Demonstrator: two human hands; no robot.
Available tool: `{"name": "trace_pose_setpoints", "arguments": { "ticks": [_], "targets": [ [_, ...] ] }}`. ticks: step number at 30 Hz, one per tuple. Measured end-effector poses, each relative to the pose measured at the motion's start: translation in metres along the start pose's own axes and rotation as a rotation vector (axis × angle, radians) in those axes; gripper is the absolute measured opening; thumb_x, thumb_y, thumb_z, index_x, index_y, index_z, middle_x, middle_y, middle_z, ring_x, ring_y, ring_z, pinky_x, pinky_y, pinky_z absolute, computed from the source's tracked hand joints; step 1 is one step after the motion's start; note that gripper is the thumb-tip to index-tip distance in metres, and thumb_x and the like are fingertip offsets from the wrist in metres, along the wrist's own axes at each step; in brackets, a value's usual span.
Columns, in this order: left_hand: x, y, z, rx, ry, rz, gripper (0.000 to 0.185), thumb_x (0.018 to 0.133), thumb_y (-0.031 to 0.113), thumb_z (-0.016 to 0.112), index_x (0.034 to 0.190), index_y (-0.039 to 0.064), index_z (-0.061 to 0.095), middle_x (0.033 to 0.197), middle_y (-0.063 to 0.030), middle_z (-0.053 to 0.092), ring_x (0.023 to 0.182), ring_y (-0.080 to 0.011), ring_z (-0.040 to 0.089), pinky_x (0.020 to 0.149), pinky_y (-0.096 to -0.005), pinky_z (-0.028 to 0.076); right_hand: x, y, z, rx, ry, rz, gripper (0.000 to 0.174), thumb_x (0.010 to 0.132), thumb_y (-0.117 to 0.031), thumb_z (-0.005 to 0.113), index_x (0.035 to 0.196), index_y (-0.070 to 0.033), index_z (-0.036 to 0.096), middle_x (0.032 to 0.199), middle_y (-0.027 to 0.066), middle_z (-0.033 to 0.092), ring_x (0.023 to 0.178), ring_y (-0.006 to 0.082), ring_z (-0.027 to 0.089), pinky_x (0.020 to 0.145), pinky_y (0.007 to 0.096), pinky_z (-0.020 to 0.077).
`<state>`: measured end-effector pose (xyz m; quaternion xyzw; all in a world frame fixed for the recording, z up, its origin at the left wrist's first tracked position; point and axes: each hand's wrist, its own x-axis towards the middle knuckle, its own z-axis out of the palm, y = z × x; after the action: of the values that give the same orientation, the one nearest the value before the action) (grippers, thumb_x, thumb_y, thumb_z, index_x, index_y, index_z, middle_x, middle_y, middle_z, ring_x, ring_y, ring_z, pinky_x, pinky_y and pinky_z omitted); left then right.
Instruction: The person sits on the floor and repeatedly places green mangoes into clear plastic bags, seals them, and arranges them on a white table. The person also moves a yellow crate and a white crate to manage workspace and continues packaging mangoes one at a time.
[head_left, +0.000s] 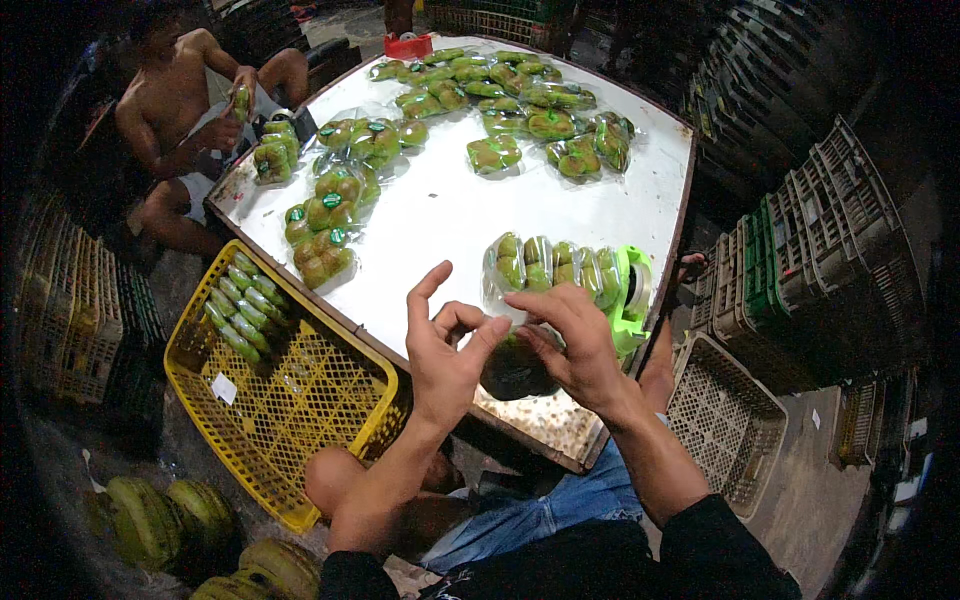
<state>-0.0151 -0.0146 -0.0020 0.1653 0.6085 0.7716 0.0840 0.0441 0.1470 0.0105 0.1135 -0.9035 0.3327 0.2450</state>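
Note:
My left hand (454, 349) and my right hand (574, 345) meet over a dark, shaded pack of fruit (517, 371) near the table's front corner. Both thumbs point inwards, and the left index finger is raised. A pale, translucent patch shows between the fingertips; whether they pinch film or tape cannot be made out. Just beyond stands a row of film-wrapped green fruit packs (537, 262). It sits against a bright green tape dispenser (626, 322) with a roll in it, to the right of my right hand.
The white table (435, 217) holds bagged fruit (491, 154) and stickered packs (330, 202). A yellow crate (300, 405) with wrapped packs stands left, a pale crate (727, 420) right. Stacked crates (810, 217) line the right side. A person (180, 112) handles fruit across the left edge.

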Motion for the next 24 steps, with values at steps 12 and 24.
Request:
{"name": "trace_pose_setpoints", "arguments": {
  "ticks": [12,24],
  "targets": [
    [-0.001,-0.025,0.012,-0.243,0.214,-0.162,0.027,0.086,0.0,0.07,0.074,0.005,0.047,0.085,-0.0012,0.051,0.075,-0.0084,0.043,0.071,-0.0238,0.041,0.002,-0.013,0.035,0.734,0.345,0.569,0.01,0.091,-0.007,0.066,0.096,-0.003,0.058,0.105,0.0068,0.056,0.099,0.015,0.053,0.087,0.0286,0.0435],
    [-0.018,-0.11,0.031,0.071,0.068,-0.169,0.032,0.081,-0.006,0.064,0.086,0.009,0.037,0.082,-0.001,0.046,0.078,-0.0103,0.043,0.071,-0.0261,0.042,-0.139,0.159,-0.027,-0.217,0.25,1.102,0.042,0.094,-0.039,0.061,0.098,0.002,0.067,0.095,0.0154,0.066,0.09,0.0218,0.061,0.081,0.0357,0.0464]
  ]
}}
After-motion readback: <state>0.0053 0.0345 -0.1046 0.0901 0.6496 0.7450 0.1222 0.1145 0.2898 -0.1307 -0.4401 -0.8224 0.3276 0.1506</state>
